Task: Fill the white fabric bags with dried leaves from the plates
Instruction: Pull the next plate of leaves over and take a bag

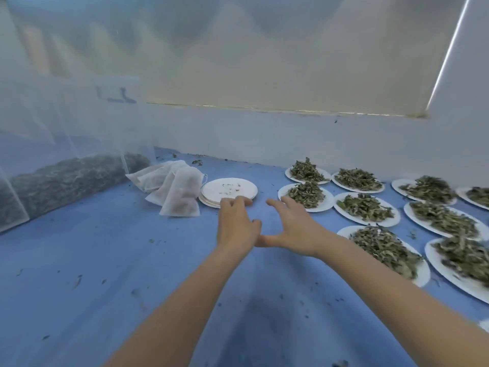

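Hands (238, 226) (293, 229) reach forward, empty, fingers spread.

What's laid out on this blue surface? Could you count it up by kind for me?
Plates heaped with dried leaves: 9 fully in view
Stack of empty plates: 1
Pile of white fabric bags: 1, too overlapped to count singly
Total: 11

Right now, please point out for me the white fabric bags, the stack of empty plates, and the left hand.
white fabric bags (177, 193), head view, on the front bag's cloth.
stack of empty plates (229, 189), head view, on the top plate's bare middle.
left hand (236, 225), head view, on its back.
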Available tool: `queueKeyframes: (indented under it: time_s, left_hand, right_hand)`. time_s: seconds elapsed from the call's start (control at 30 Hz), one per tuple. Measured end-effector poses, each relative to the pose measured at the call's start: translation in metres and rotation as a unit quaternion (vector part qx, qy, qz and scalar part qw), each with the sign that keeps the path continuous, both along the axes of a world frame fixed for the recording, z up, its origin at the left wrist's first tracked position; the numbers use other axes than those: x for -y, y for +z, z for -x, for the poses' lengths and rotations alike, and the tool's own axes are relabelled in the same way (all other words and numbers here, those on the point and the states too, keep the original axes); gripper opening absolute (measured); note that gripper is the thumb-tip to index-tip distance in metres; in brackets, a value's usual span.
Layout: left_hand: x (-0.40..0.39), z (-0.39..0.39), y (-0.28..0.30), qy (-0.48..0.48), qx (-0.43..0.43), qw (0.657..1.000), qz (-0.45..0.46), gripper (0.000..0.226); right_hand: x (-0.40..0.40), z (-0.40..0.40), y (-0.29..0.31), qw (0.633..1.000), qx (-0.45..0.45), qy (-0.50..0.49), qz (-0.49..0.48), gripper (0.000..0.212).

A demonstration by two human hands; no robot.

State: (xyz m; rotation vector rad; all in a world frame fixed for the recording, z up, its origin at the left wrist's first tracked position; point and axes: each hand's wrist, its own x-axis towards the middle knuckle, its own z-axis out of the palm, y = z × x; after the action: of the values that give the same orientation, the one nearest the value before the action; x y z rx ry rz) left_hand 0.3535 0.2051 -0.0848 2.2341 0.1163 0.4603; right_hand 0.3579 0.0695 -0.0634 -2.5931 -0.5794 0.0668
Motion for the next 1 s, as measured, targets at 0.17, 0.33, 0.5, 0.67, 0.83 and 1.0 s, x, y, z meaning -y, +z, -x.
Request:
queueKeyframes:
  time_s: [0.17,0.33,0.5,0.67,0.83,1.0]
  left_hand:
    - [0.077,0.024,0.002,-0.085,-0.046,0.995,0.014,0.036]
    - [0.136,0.027,0.0,-0.124,-0.139,0.982,0.033,0.055]
    - [0.167,0.026,-0.009,-0.143,-0.213,0.963,0.077,0.062]
    - [0.175,0.019,-0.014,-0.127,-0.224,0.964,0.061,0.053]
    - [0.172,0.01,-0.019,-0.125,-0.242,0.961,0.05,0.051]
    - [0.166,0.013,-0.015,-0.118,-0.246,0.962,0.032,0.032]
  right_hand:
    - [0.083,0.047,0.004,0.998,0.0,-0.058,0.006,0.11]
    - [0.15,0.065,-0.003,0.985,0.003,-0.134,0.112,0.133]
    - [0.198,0.052,-0.008,0.954,-0.051,-0.188,0.229,0.149]
    - [0.208,0.029,-0.017,0.939,-0.112,-0.193,0.26,0.153]
    - [0.209,0.016,-0.021,0.929,-0.159,-0.183,0.278,0.155]
    - [0.202,0.017,-0.017,0.936,-0.128,-0.17,0.279,0.154]
